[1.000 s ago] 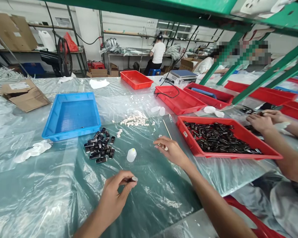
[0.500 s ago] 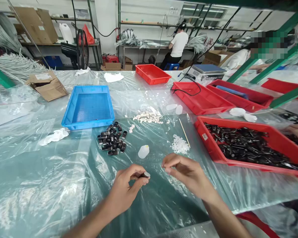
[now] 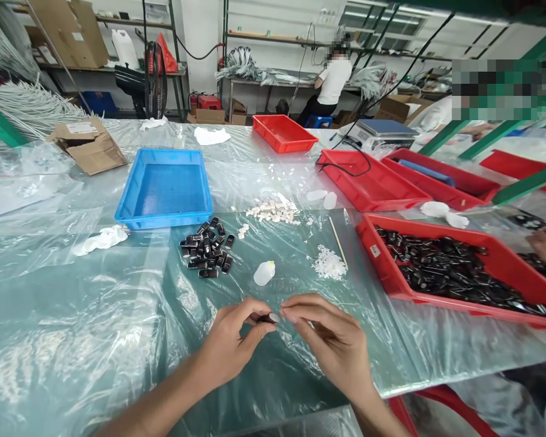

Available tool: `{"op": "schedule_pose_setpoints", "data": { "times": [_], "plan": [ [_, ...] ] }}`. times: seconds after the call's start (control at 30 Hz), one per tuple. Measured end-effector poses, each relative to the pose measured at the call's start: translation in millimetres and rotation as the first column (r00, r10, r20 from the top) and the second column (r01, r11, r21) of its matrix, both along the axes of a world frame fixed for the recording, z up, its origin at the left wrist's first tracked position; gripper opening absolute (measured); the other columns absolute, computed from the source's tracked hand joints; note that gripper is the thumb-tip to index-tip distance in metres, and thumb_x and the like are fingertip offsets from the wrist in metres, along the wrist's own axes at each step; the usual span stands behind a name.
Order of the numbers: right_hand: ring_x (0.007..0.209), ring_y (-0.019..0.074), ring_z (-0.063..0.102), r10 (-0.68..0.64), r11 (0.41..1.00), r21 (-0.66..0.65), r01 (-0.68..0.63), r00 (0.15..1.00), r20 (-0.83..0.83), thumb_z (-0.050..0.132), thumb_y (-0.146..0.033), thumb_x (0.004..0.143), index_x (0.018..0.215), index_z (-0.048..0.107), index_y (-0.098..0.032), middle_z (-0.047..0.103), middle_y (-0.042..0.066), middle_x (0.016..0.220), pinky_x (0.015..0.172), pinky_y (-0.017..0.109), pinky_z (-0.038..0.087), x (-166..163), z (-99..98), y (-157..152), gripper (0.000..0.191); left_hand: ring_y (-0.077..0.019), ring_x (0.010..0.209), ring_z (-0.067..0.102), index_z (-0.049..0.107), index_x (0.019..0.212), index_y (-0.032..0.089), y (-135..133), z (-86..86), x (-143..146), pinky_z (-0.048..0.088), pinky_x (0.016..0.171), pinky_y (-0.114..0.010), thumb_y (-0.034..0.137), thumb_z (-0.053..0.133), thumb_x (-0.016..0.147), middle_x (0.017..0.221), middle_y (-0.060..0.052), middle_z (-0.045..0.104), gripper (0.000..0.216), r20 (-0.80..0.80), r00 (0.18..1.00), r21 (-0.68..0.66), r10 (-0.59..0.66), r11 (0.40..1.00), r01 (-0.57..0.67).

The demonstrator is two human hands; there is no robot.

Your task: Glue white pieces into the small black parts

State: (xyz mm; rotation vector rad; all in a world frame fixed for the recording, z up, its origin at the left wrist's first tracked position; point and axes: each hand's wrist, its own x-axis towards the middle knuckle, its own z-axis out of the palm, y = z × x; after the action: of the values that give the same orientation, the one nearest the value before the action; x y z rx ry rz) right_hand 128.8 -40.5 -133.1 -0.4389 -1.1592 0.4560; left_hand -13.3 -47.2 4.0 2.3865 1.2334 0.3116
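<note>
- One dark piece (image 3: 266,318), lower centre, sits pinched in the left hand (image 3: 234,337), seemingly to keep its pale end (image 3: 275,318) exposed.
- Right hand (image 3: 334,340) bunches fingertips just beside it; any contents unclear.

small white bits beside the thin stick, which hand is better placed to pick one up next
Probably the right hand: it is nearer the small white bits, while the left hand pinches a dark piece. Whether the right also holds something is unclear.
</note>
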Motion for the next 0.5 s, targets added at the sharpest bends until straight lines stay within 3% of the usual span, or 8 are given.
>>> {"op": "schedule_pose_setpoints", "data": {
  "times": [0.27, 0.5],
  "plan": [
    [0.091, 0.0193, 0.066, -0.086, 0.990, 0.102, 0.093, 0.994, -0.070, 0.062, 0.001, 0.078, 0.117, 0.061, -0.027, 0.067, 0.001, 0.099, 0.072, 0.034, 0.059, -14, -0.8, -2, 0.048, -0.0129, 0.082, 0.060, 0.057, 0.099, 0.016, -1, 0.8, -2, 0.044, 0.073, -0.027, 0.035, 0.050, 0.098, 0.088, -0.003, 0.062, 0.020, 0.026, 0.999, -0.026, -0.029, 0.999, 0.030],
    [0.101, 0.0205, 0.064, -0.168, 0.951, 0.275, 0.140, 0.982, 0.084, 0.059, 0.009, 0.073, 0.125, 0.057, -0.022, 0.065, 0.006, 0.108, 0.076, 0.036, 0.061, -5, -3.9, -3, 0.060, -0.0169, 0.082, 0.066, 0.059, 0.099, 0.009, 1, -2.3, -5, 0.054, 0.075, -0.030, 0.031, 0.053, 0.096, 0.086, -0.009, 0.066, 0.023, 0.169, 0.984, -0.150, -0.063, 0.985, 0.089]
  ]
}}
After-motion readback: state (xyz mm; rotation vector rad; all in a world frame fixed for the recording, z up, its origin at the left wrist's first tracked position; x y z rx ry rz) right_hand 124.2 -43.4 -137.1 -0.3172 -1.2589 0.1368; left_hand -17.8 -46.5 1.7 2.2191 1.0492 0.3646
